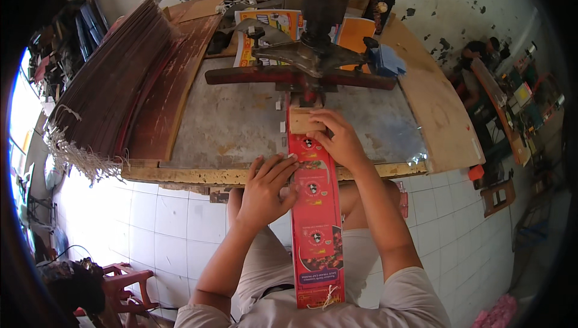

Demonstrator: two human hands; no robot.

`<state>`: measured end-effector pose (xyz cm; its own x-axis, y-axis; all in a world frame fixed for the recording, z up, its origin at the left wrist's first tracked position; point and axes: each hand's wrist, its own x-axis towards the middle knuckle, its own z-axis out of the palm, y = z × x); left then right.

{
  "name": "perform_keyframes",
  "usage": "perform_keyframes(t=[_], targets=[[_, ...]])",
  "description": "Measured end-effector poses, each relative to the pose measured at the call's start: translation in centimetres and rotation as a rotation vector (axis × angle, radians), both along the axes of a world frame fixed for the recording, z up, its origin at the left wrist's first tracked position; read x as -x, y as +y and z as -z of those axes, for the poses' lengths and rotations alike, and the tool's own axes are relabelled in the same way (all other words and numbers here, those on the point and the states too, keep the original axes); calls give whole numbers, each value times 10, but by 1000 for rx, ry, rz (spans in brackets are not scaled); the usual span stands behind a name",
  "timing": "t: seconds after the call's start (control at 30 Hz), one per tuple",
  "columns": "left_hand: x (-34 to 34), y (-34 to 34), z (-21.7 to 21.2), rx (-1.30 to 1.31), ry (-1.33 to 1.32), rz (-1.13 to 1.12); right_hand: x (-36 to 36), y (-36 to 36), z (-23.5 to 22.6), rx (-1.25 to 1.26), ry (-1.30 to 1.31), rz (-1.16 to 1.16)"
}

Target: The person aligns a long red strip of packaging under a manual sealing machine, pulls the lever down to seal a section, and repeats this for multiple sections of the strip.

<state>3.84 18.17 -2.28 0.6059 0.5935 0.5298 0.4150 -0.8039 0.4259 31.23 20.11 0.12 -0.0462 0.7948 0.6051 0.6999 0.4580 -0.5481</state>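
A long red printed strip (316,212), card or plastic sheeting, runs from my lap over the table's front edge to a dark metal press (310,57). Its far end is hidden beneath the press head. My left hand (270,188) rests along the strip's left edge, fingers stretched out and fingertips touching it. A small pale wooden block (304,123) lies across the strip just in front of the press. My right hand (336,136) grips that block at its right end, with thumb and fingers closed on it.
A tall stack of dark red sheets (114,81) with a frayed string bundle (84,153) leans at the left. Behind the press are printed papers (271,22) and a blue pad (390,60). A red stool (129,283) stands lower left. Another person (478,57) sits far right.
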Motion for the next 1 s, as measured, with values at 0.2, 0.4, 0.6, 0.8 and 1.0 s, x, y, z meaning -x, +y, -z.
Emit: perform_keyframes(t=[0.2, 0.4, 0.6, 0.8, 1.0], targets=[[0, 1, -1, 10, -3, 5, 1, 1, -8, -77, -149, 105], [0, 1, -3, 15, -3, 6, 2, 1, -5, -64, -117, 104], [-1, 1, -1, -12, -3, 1, 2, 1, -4, -62, -107, 110], [-1, 0, -2, -13, -7, 1, 3, -1, -5, -63, -113, 119], [0, -1, -4, -6, -3, -7, 4, -4, -7, -46, -102, 121]])
